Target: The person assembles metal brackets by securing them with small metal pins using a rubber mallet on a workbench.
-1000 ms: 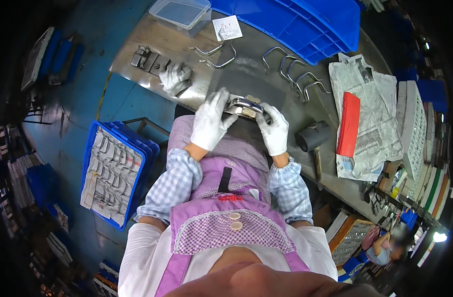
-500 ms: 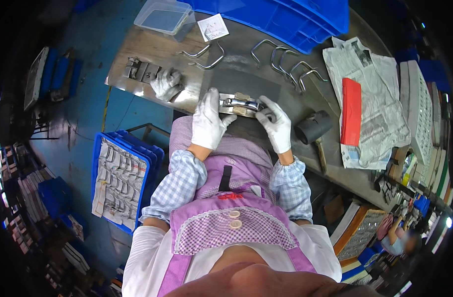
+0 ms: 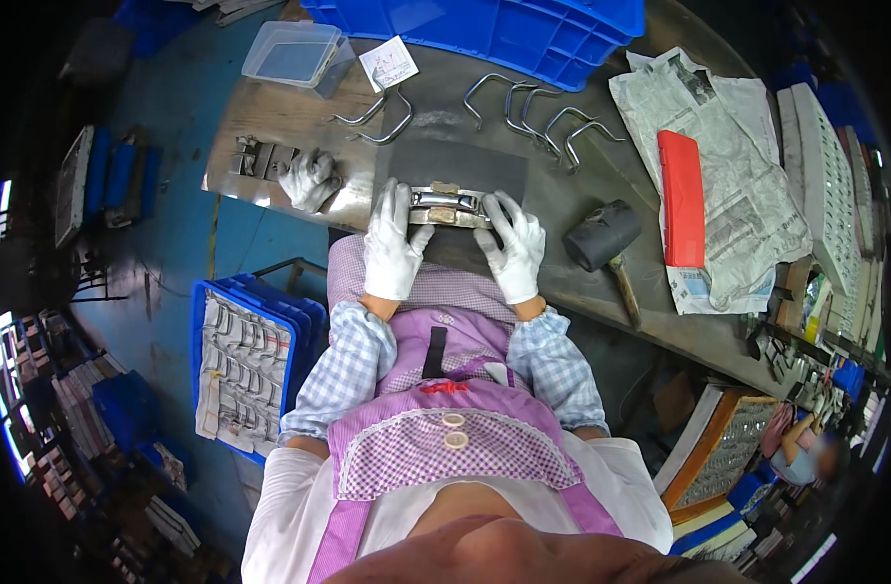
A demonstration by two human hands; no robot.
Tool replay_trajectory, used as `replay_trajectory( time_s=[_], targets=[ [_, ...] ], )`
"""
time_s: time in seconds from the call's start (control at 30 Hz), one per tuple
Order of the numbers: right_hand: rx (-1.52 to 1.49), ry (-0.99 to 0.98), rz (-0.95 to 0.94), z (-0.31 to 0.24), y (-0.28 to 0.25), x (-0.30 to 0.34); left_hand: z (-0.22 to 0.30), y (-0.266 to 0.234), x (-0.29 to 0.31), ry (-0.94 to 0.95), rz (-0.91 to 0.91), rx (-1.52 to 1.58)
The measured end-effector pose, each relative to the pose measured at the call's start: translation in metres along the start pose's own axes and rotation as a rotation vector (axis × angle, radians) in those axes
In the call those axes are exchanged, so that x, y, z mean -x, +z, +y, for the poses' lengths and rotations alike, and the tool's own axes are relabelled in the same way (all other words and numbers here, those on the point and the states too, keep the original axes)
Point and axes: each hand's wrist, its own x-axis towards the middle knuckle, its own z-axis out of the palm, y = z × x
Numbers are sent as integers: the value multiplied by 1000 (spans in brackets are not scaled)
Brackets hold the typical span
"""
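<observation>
A metal fixture (image 3: 449, 216) with tan pads lies on a dark mat at the bench's near edge. A shiny, slightly curved metal bar (image 3: 447, 200) sits along its middle. My left hand (image 3: 394, 251), in a white glove, grips the left end, thumb on the near side and fingers on the far side. At the other end my gloved right hand (image 3: 516, 245) holds the fixture between thumb and fingers. Its fingertips partly hide the bar's right end.
Bent metal rods (image 3: 543, 109) lie behind the fixture. A black mallet (image 3: 603, 236) rests to the right, near a red strip (image 3: 681, 200) on newspaper. Crumpled gloves (image 3: 310, 181) and a metal block (image 3: 262, 159) lie left. A blue crate (image 3: 484, 39) stands at the back.
The whole view has shifted slightly. My right hand's fingers, earlier curled at the bar's right end, are now straighter along the fixture's end. My left hand keeps its hold.
</observation>
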Motion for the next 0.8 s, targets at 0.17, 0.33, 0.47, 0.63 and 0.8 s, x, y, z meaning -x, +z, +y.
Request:
replay_trajectory(
  time_s=[0.17,0.33,0.47,0.63,0.8],
  targets=[
    [91,-44,28,3,4,3,-8,-2,2,62,35,71],
    [102,-30,63,3,13,-6,-22,9,-17,102,229,283],
    [14,105,89,-1,18,-24,-11,-2,-42,-159,115,220],
    [-143,191,21,2,24,-31,-17,-6,-54,-137,86,167],
    [-275,219,97,4,27,-34,-22,-1,-58,-103,78,173]
  ],
)
